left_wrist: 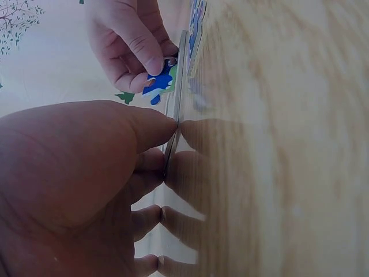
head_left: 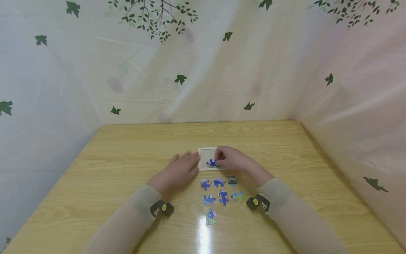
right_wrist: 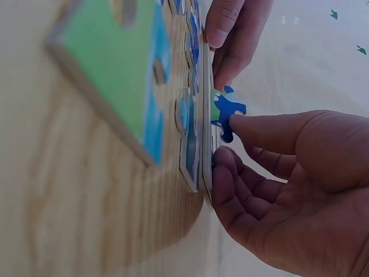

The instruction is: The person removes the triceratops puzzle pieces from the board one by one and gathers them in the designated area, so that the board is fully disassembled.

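Note:
A blue and green jigsaw piece (right_wrist: 226, 111) is pinched at the fingertips of my right hand (head_left: 233, 158), tilted up over the lower part of a shallow light wooden puzzle tray (head_left: 199, 159). In the left wrist view, the thumb lies against the face of the same piece (left_wrist: 159, 82). My left hand (head_left: 179, 169) lies at the tray's left side, its fingers extended and the thumb touching the edge. The right hand covers the right part of the tray.
Several loose jigsaw pieces (head_left: 223, 197) lie on the wooden table (head_left: 127, 155) in front of the tray, between the forearms. One piece (head_left: 210, 216) is nearer the front. A leaf-printed cloth (head_left: 206, 88) hangs behind and at both sides.

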Tool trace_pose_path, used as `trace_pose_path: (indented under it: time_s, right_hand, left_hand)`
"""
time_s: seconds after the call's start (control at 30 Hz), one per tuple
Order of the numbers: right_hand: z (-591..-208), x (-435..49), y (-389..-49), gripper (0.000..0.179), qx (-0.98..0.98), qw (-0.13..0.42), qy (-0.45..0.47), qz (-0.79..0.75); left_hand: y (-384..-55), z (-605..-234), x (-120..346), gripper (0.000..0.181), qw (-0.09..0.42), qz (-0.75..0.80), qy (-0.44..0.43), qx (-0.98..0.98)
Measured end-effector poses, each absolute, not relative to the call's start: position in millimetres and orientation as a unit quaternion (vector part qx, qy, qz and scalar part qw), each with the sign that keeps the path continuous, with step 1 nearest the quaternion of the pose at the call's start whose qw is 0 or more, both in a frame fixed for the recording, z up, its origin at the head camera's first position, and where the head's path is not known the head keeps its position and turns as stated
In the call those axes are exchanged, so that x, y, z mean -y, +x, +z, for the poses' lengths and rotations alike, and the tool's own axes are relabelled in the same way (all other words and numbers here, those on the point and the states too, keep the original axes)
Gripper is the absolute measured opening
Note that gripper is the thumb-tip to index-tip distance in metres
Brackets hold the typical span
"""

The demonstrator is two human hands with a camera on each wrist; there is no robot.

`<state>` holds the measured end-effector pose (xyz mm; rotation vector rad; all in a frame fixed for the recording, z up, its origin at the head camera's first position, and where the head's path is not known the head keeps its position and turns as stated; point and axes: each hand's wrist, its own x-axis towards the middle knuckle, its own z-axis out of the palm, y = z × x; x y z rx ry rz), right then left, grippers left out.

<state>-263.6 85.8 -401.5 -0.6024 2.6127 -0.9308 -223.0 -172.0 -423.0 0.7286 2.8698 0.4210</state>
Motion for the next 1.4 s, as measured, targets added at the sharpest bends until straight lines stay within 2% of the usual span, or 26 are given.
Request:
trace_pose_path:
  time_s: [0.8,1.4]
  right_hand:
    - [-386.1,-98.5,-261.7,0.008,-0.878,0.148,-0.209,-0.403]
    - [-370.5,-107.2,-236.4,0.006,-0.872,0.145,-0.255,-0.391]
  left_hand:
    - [-222.3,-421.5,169.2,0.06,0.082,0.136,0.237,-0.958]
    - [-222.9,-420.8,170.3,0.06,0.083,0.142,0.236,-0.958]
